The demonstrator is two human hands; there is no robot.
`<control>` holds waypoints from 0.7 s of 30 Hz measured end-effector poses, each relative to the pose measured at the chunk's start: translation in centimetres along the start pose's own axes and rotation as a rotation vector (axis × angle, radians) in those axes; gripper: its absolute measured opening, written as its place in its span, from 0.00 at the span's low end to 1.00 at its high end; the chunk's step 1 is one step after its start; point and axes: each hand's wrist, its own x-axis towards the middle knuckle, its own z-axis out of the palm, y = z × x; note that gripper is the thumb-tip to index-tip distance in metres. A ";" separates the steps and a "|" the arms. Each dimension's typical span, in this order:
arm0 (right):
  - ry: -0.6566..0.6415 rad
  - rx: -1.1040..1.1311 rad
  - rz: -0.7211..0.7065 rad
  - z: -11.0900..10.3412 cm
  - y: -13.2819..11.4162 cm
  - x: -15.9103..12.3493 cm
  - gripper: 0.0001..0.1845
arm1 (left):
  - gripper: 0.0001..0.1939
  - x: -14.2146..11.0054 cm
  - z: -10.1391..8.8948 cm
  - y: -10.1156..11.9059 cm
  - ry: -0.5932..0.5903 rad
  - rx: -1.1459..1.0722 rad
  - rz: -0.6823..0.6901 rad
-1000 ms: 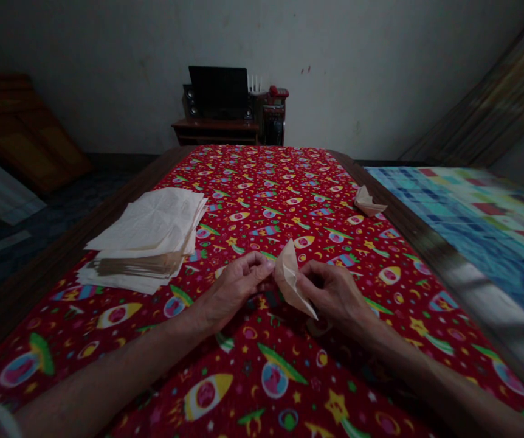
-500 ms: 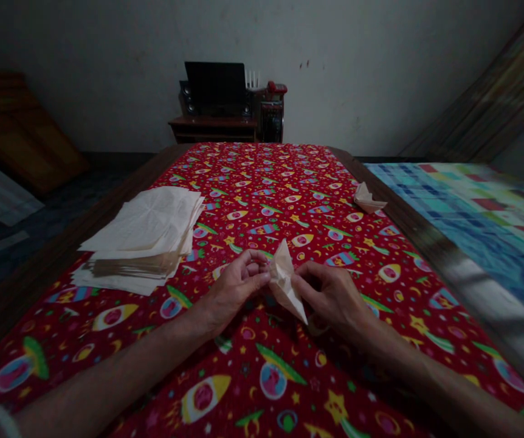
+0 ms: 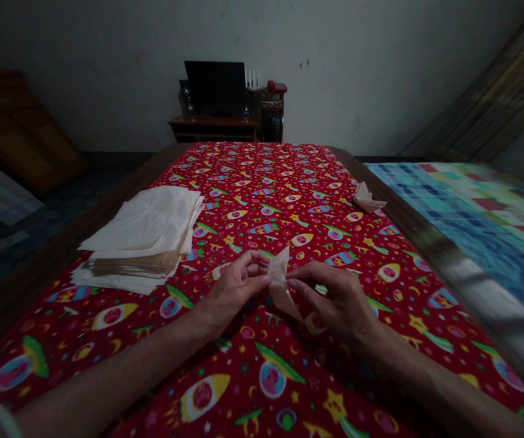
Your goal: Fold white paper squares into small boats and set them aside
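A folded paper boat (image 3: pixel 281 286), pale cream with pointed ends, is held up between my two hands over the red patterned cloth. My left hand (image 3: pixel 242 281) pinches its left side between thumb and fingers. On the other side my right hand (image 3: pixel 335 295) has thumb and index finger closed at the paper's middle edge. A second folded paper boat (image 3: pixel 368 199) sits on the cloth near the right edge of the table. To the left lies an uneven stack of creased paper sheets (image 3: pixel 146 222), the top one marked with fold lines.
The red cloth (image 3: pixel 266 377) with rockets and stars covers the table, whose dark wooden border (image 3: pixel 408 231) shows along the sides. Beyond stand a monitor (image 3: pixel 215 88) and a red telephone (image 3: pixel 276 87). A bed with a checked cover (image 3: pixel 467 225) is at right.
The held paper boat has tilted and turned between my fingers. My right thumb and index finger have shifted their grip on its edge. My left hand has stayed nearly in place.
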 end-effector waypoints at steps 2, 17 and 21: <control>-0.002 -0.008 0.009 0.0 0.0 0.0 0.06 | 0.16 0.0 -0.1 -0.1 -0.016 -0.026 -0.007; 0.098 0.021 -0.050 -0.1 0.4 -0.1 0.04 | 0.37 -0.3 0.0 0.6 -0.058 -0.138 0.021; 0.076 0.034 0.029 0.0 0.6 -0.2 0.05 | 0.39 -0.4 0.1 0.4 -0.068 -0.151 0.014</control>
